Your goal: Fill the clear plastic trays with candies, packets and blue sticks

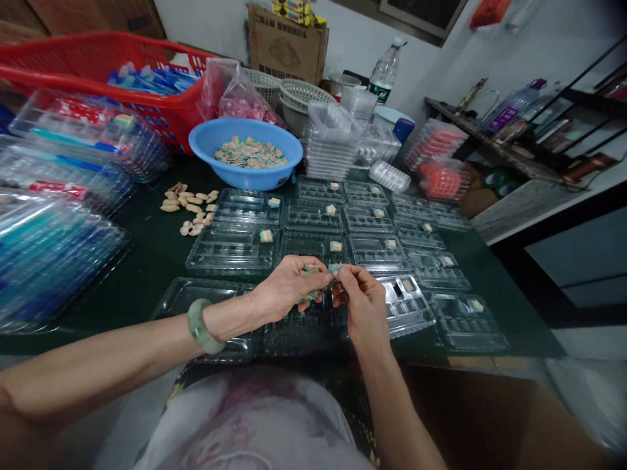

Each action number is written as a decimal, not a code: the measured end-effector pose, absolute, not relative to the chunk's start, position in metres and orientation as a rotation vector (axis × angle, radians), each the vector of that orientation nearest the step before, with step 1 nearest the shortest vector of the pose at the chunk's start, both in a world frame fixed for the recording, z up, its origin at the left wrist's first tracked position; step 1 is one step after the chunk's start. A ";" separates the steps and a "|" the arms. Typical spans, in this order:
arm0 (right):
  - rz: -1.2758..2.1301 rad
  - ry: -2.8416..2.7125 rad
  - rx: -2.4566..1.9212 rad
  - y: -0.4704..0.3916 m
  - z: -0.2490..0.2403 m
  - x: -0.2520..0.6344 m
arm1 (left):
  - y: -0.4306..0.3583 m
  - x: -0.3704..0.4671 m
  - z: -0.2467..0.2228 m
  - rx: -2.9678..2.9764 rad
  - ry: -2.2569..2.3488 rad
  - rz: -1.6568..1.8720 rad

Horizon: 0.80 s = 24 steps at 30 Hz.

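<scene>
My left hand point(289, 287), a green bangle on its wrist, is closed around a small bunch of striped pieces point(308, 297) in green, cream and orange. Between its thumb and my right hand point(363, 300) is a single striped piece point(334, 268), pinched by the right thumb and fingers. Both hands meet above the front rows of clear plastic compartment trays point(230, 251). Many trays carry one striped piece each in an upper right compartment, such as this striped piece point(266, 235). My hands and forearms partly hide the trays beneath them.
Behind the trays a blue basin point(198, 145) holds a heap of striped pieces. Peanuts point(191, 203) lie left of the trays. Filled clear packs point(53, 254) are stacked at the left, near a red basket point(166, 104). Nested clear trays point(330, 147) stand at the back.
</scene>
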State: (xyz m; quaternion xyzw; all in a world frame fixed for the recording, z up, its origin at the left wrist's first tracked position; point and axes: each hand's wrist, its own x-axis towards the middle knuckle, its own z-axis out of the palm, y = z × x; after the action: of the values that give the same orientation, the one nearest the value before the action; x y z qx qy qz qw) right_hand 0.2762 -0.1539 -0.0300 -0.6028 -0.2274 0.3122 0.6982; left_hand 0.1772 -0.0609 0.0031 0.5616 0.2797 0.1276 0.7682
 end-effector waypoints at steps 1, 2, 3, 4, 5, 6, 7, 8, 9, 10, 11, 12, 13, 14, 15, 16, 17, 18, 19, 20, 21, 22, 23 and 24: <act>0.688 -0.513 -1.354 -0.155 -0.031 0.277 | -0.061 0.177 0.002 1.210 0.592 0.269; 0.679 -0.519 -1.362 -0.155 -0.031 0.277 | -0.061 0.177 0.001 1.200 0.575 0.265; 0.672 -0.526 -1.368 -0.156 -0.031 0.278 | -0.060 0.177 -0.001 1.192 0.561 0.265; 0.668 -0.532 -1.372 -0.156 -0.031 0.278 | -0.060 0.176 -0.001 1.186 0.556 0.266; 0.667 -0.539 -1.375 -0.157 -0.030 0.278 | -0.059 0.176 -0.002 1.185 0.560 0.268; 0.669 -0.548 -1.378 -0.157 -0.030 0.278 | -0.059 0.175 -0.001 1.188 0.565 0.267; 0.676 -0.562 -1.382 -0.157 -0.029 0.278 | -0.058 0.175 -0.001 1.193 0.571 0.263; 0.686 -0.578 -1.389 -0.157 -0.028 0.278 | -0.058 0.175 0.000 1.200 0.575 0.253; 0.694 -0.594 -1.395 -0.156 -0.027 0.277 | -0.057 0.174 0.001 1.208 0.581 0.242; 0.700 -0.609 -1.399 -0.156 -0.026 0.277 | -0.056 0.174 0.002 1.218 0.588 0.234; 0.707 -0.625 -1.402 -0.155 -0.025 0.277 | -0.055 0.173 0.003 1.232 0.600 0.231; 0.715 -0.639 -1.399 -0.154 -0.024 0.277 | -0.054 0.173 0.003 1.248 0.611 0.230; 0.729 -0.654 -1.393 -0.154 -0.023 0.277 | -0.053 0.173 0.002 1.266 0.617 0.235; 0.750 -0.669 -1.383 -0.153 -0.023 0.278 | -0.051 0.172 0.002 1.280 0.614 0.234; 0.782 -0.686 -1.371 -0.153 -0.023 0.280 | -0.050 0.172 0.001 1.286 0.603 0.224; 0.821 -0.701 -1.361 -0.153 -0.023 0.282 | -0.048 0.172 0.001 1.285 0.588 0.204; 0.865 -0.718 -1.351 -0.153 -0.023 0.285 | -0.047 0.172 0.001 1.276 0.576 0.178; 0.909 -0.737 -1.344 -0.153 -0.022 0.289 | -0.046 0.172 0.001 1.266 0.571 0.153; 0.950 -0.761 -1.342 -0.153 -0.022 0.294 | -0.045 0.172 0.001 1.263 0.575 0.135; 0.983 -0.786 -1.345 -0.153 -0.020 0.299 | -0.044 0.173 0.002 1.271 0.583 0.127; 1.010 -0.810 -1.354 -0.152 -0.019 0.303 | -0.043 0.174 0.002 1.289 0.593 0.132; 1.029 -0.825 -1.365 -0.151 -0.018 0.308 | -0.042 0.175 0.002 1.314 0.602 0.140; 1.040 -0.834 -1.377 -0.150 -0.016 0.312 | -0.041 0.177 0.001 1.342 0.610 0.147; 1.044 -0.835 -1.389 -0.148 -0.014 0.315 | -0.040 0.180 0.001 1.371 0.615 0.150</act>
State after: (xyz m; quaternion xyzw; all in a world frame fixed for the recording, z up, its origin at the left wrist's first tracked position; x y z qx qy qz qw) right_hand 0.3147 -0.1484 -0.0143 -0.5918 -0.3557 0.4449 0.5704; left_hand 0.1797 -0.0395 0.0010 0.6221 0.2791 0.0680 0.7284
